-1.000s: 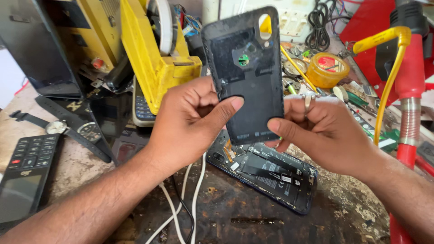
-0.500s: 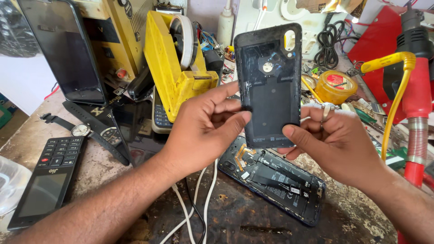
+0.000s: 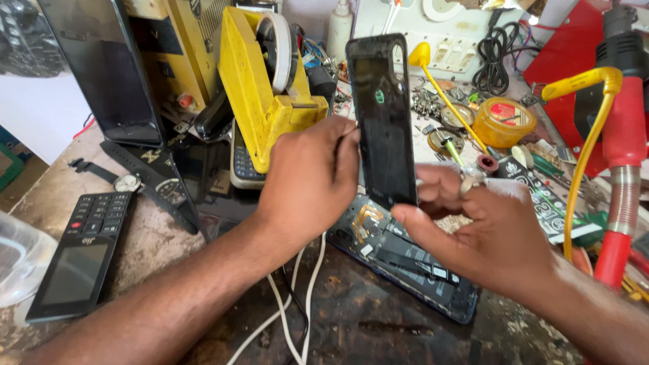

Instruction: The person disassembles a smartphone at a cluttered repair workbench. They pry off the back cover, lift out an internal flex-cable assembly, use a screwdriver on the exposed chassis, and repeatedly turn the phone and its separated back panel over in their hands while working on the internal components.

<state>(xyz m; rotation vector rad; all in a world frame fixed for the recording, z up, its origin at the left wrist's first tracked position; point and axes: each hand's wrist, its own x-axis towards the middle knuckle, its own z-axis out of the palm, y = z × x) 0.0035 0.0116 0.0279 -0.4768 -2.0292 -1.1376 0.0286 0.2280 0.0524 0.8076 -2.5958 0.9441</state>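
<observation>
**Phone back cover held upright between two hands above an opened phone**

The phone back cover (image 3: 382, 118), dark and glossy, stands nearly upright over the bench, its inner face toward the camera and turned slightly edge-on. The left hand (image 3: 311, 179) comes in from the lower left, fingers curled tight against the cover's left edge. The right hand (image 3: 487, 233), a ring on one finger, reaches from the lower right; its thumb presses the cover's lower right corner and its fingers fold behind it.

Directly beneath the hands lies the opened phone (image 3: 405, 260), flat on the dark mat, its battery and boards exposed. White cables (image 3: 291, 318) run out from under the left wrist toward the near edge. At the near left a keypad phone (image 3: 78, 253) lies face up, a wristwatch (image 3: 128, 182) just beyond it.

Further back a yellow tape dispenser (image 3: 260, 88) holds a white roll, just left of the cover. To the right, a round yellow tin (image 3: 503, 122) sits among small parts, and a red heat gun (image 3: 625, 135) stands at the far right edge.
</observation>
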